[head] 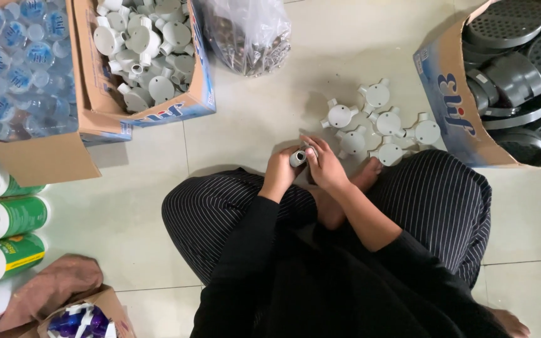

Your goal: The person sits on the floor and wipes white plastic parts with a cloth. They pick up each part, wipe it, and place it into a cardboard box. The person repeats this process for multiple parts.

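From the head view, a person sits cross-legged on the tiled floor (345,37) in striped trousers and a dark top. Both hands meet just in front of the knees. The left hand (281,170) is curled around a small grey fitting (298,158), gripping it from the left. The right hand (324,164) closes over the same fitting from the right, fingers bent on top of it. The fitting sits between the two hands, held up off the floor, mostly hidden by the fingers.

Just beyond the hands, a cluster of grey junction boxes (380,122) lies on the floor, round bodies with short stubs, some touching each other. A bare foot (368,174) pokes out near the closest of them.

At the top left stands a carton of white boxes (148,56) of the same kind, and beside it a carton of clear caps (20,62). A clear plastic bag (245,31) of small metal parts sits above the hands. At the right, a carton of dark grilles (515,69). Green-and-white tubes (4,219) lie along the left edge, with a brown cloth (54,285) below them.
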